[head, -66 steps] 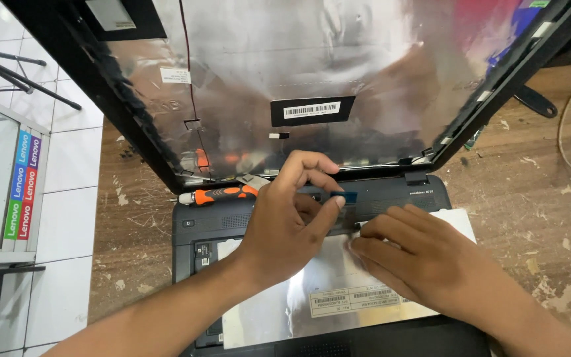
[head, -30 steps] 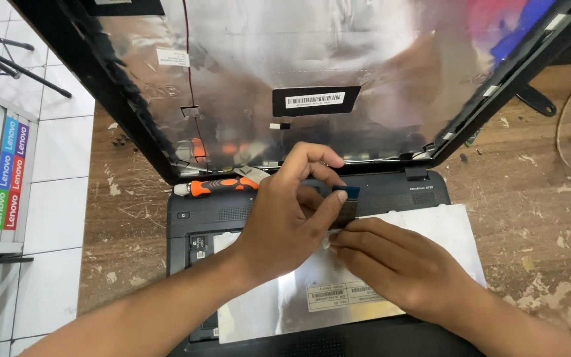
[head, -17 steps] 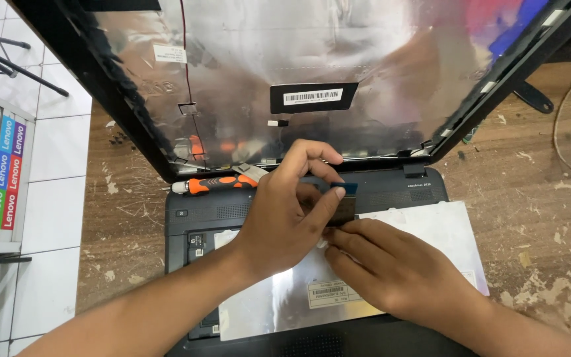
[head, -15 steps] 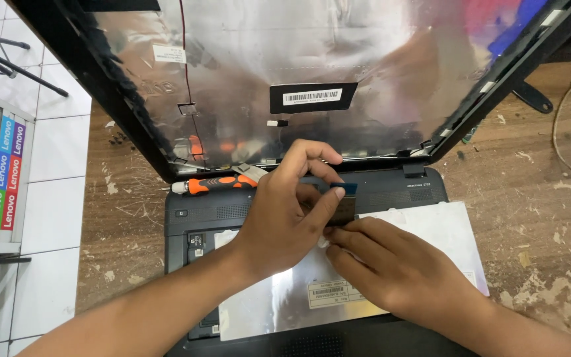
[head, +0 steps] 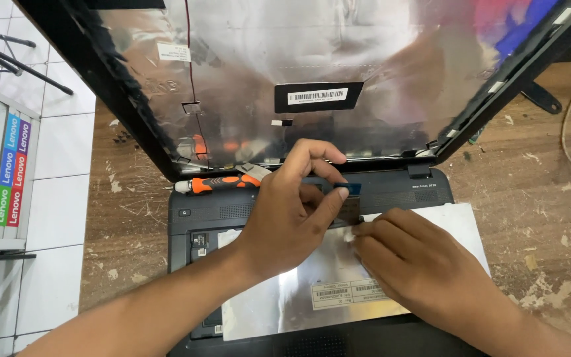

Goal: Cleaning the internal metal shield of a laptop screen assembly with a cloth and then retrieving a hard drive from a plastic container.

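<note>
Left hand (head: 292,218) pinches a small dark connector strip (head: 346,210) at the panel's (head: 299,291) top edge, on the open laptop (head: 199,218) mid-table (head: 550,198); right hand (head: 411,268) presses flat, grip closed on nothing, apparently steadying it; orange screwdriver (head: 216,184) parked by the hinge.

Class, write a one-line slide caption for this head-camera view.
Both hands, left and right, work a flat cable above the silver panel lying on an opened laptop.

Black barcode label (head: 319,96) sits mid-lid, small white sticker (head: 173,51) far left, white label (head: 352,293) on the near silver sheet, colourful sign strip (head: 10,168) far left.
</note>
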